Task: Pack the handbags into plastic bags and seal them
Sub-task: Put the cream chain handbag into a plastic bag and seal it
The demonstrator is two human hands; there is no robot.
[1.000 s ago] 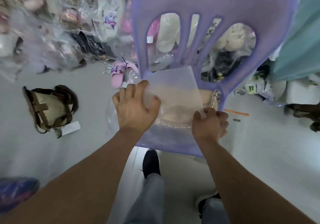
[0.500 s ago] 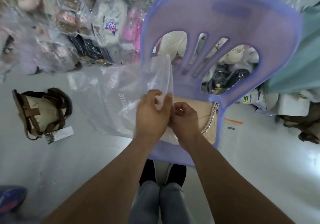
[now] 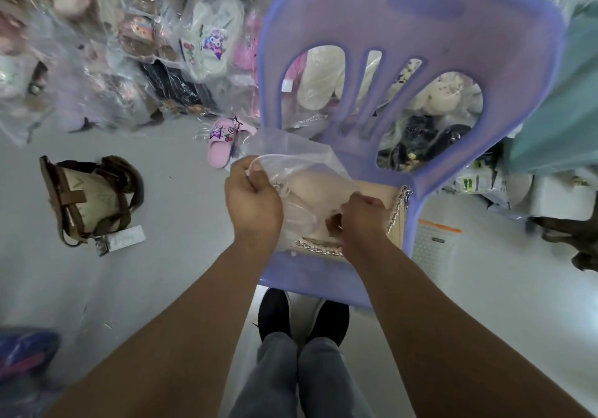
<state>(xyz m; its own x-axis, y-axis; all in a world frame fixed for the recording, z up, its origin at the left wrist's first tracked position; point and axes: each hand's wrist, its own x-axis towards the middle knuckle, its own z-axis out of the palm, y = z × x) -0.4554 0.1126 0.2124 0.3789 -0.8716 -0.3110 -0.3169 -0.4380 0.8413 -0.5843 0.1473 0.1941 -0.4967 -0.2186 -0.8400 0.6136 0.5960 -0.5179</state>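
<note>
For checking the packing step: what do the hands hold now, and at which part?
The left hand and the right hand pinch the thin clear plastic bag at its edge, above the beige chain-strap handbag.

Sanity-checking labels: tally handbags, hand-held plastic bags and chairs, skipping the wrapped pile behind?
Handbags: 2, beige chain-strap handbag on the purple chair, beige-and-brown handbag on the floor.
Plastic bags: 1, clear plastic bag gripped by left hand and right hand.
Chairs: 1.
Total: 4. The brown shape at the right edge is too unclear to count.
</note>
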